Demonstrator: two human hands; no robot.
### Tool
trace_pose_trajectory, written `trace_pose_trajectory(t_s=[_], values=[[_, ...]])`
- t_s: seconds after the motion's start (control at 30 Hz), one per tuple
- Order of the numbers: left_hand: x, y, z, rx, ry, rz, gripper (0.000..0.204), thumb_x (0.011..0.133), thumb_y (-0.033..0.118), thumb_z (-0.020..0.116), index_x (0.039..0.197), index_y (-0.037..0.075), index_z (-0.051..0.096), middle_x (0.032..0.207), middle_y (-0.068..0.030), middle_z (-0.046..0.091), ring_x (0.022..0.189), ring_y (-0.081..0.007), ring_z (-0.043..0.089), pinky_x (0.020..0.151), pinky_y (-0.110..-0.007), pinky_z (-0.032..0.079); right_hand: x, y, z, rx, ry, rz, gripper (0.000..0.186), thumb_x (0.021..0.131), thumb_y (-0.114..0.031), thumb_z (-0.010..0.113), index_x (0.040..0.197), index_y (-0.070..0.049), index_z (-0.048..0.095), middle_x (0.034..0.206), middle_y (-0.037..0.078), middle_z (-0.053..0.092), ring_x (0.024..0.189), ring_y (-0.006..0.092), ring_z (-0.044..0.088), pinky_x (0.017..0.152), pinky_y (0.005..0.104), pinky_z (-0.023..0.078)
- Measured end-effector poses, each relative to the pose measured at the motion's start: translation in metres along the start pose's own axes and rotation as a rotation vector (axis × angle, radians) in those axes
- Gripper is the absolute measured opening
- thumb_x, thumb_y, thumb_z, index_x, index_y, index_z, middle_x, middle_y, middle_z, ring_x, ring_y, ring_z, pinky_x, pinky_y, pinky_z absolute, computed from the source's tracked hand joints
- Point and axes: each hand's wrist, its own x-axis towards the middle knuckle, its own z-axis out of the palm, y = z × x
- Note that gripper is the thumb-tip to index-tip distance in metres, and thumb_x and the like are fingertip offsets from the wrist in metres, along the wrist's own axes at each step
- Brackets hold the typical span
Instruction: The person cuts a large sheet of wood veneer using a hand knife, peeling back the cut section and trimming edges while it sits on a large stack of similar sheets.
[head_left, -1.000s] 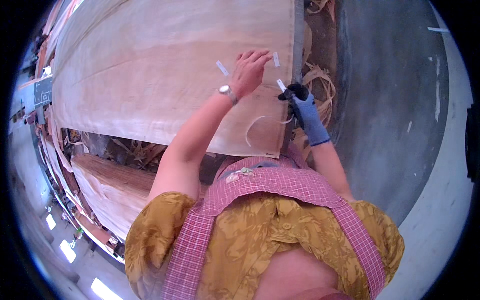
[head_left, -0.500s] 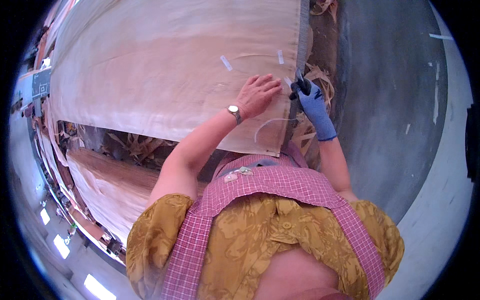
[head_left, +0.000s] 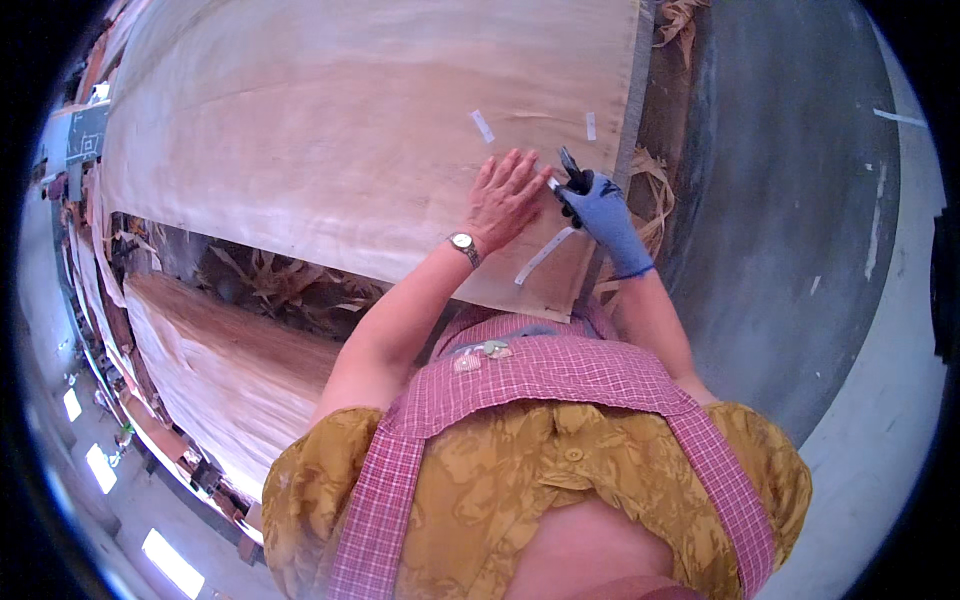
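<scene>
My bare left hand lies flat with fingers spread on a pale wood veneer sheet, a watch on its wrist. Just right of it, my right hand wears a blue glove with dark fingertips. Its fingers are closed around a dark knife-like tool, whose narrow end points away from me. A white tape strip trails from under the glove toward me over the sheet. A short white piece shows at the glove's fingertips; whether it is stuck down, I cannot tell. Farther off, two short tape pieces sit on the veneer.
Along the sheet's right side runs a dark edge, with torn veneer scraps beside it. A wide dark grey surface extends to the right. At the left near side lie more scraps in a gap and another veneer stack.
My right hand has moved left from the sheet's edge onto the veneer, closer to my left hand. The tape strip now lies straighter. My left hand's fingers have spread and turned more away from me.
</scene>
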Motion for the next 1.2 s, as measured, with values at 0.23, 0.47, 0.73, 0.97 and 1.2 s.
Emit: trace_pose_trajectory(t_s=[0.23,0.47,0.73,0.97,1.2], values=[[0.002,0.001,0.003,0.0,0.015,0.0,0.056,0.086,0.028,0.059,0.139,0.022,0.043,0.144,-0.0072,0.04,0.133,-0.0272,0.036,0.106,-0.049,0.029,0.022,-0.018,-0.043,-0.051,0.127,-0.209,0.027,0.088,-0.029,0.06,0.095,-0.004,0.062,0.081,0.018,0.068,0.067,0.0347,0.064,0.063,0.0435,0.05],[0.057,-0.024,-0.012,-0.192,0.235,-0.214,0.047,0.087,0.019,0.056,0.134,0.017,0.048,0.14,-0.0073,0.047,0.128,-0.026,0.044,0.1,-0.044,0.034,0.087,-0.024,0.01,0.421,0.015,-0.029,0.029,0.086,-0.027,0.065,0.096,0.0,0.063,0.072,0.009,0.067,0.061,0.0183,0.062,0.056,0.0314,0.049],[0.056,-0.041,0.022,0.146,0.206,0.002,0.042,0.086,0.022,0.056,0.128,0.016,0.054,0.138,-0.0026,0.049,0.128,-0.0262,0.044,0.099,-0.046,0.033,0.085,-0.055,-0.051,-0.751,0.297,-0.291,0.021,0.088,-0.024,0.054,0.096,-0.005,0.054,0.086,0.02,0.067,0.077,0.038,0.065,0.069,0.0452,0.052],[0.09,-0.051,-0.003,-0.098,0.245,-0.088,0.025,0.081,0.016,0.057,0.104,0.019,0.064,0.107,-0.0001,0.065,0.096,-0.0222,0.056,0.087,-0.04,0.038,0.004,-0.108,-0.072,0.049,0.049,-0.756,0.036,0.083,-0.014,0.063,0.116,-0.004,0.053,0.093,0.017,0.068,0.085,0.0288,0.067,0.076,0.0385,0.052],[0.103,-0.132,-0.043,-0.703,0.88,-0.771,0.033,0.084,0.003,0.05,0.116,0.005,0.056,0.108,-0.014,0.063,0.096,-0.0248,0.059,0.088,-0.035,0.045,-0.109,-0.21,0.007,0.176,-0.334,-0.561,0.045,0.077,-0.031,0.075,0.105,-0.003,0.053,0.089,0.013,0.065,0.077,0.0242,0.064,0.07,0.0368,0.051]])
